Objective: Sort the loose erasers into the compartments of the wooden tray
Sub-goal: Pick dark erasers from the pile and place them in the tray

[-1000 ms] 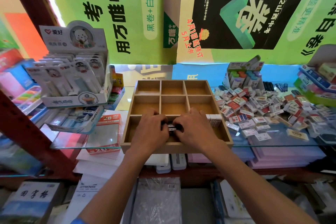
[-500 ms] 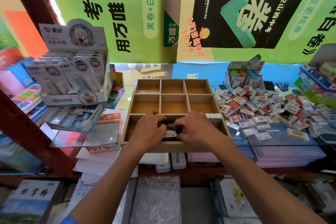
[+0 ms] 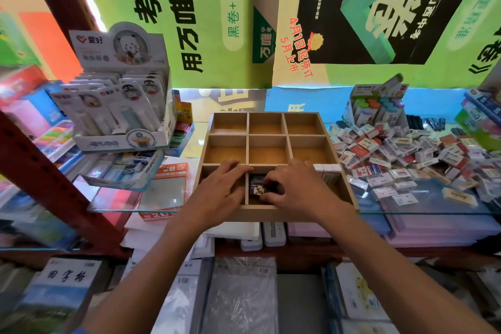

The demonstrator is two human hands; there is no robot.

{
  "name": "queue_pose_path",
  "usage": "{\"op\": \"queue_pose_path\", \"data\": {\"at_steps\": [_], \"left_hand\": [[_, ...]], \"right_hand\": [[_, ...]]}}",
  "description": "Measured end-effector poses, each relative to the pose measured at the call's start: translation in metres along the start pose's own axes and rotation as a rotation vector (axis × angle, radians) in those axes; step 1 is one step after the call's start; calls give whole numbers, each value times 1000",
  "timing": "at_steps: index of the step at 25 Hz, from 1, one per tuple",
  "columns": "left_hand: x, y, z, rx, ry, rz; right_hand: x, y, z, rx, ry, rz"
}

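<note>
The wooden tray [image 3: 267, 135] with nine compartments sits on a glass shelf. Its back two rows look bare. Black-wrapped erasers [image 3: 257, 187] lie in the front middle compartment. My right hand [image 3: 295, 187] reaches into that compartment and its curled fingers hold the erasers there. My left hand [image 3: 220, 189] rests over the front left compartment, fingertips on the divider, nothing visibly held. White erasers [image 3: 327, 171] stand on edge in the front right compartment. A big pile of loose erasers [image 3: 401, 156] lies to the right of the tray.
A display box of carded pens [image 3: 119, 106] stands at the left. An open eraser box [image 3: 375, 106] is behind the pile. A glass shelf edge [image 3: 423, 213] runs along the front, with paper and notebooks stacked below. Posters cover the back wall.
My left hand has drawn back from the middle compartment to the left divider. My right hand has stayed on the black erasers, which now show between the hands.
</note>
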State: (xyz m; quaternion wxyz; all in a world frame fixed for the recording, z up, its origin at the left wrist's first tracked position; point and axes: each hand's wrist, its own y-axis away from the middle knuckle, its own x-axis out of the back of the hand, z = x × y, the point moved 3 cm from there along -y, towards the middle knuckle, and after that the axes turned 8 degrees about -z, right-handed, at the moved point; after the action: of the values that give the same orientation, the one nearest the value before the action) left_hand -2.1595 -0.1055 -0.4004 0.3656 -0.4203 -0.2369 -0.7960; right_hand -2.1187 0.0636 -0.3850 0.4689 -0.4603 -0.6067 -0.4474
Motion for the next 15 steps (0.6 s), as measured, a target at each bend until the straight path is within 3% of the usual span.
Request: {"op": "queue_pose_path", "data": {"at_steps": [6, 10, 15], "left_hand": [[-1, 1, 0, 24, -10, -3], [-1, 1, 0, 21, 8, 13], [-1, -1, 1, 13, 12, 36]], "right_hand": [[8, -6, -4, 58, 84, 13], [19, 6, 14, -41, -199, 77], [21, 11, 21, -14, -227, -2]]}}
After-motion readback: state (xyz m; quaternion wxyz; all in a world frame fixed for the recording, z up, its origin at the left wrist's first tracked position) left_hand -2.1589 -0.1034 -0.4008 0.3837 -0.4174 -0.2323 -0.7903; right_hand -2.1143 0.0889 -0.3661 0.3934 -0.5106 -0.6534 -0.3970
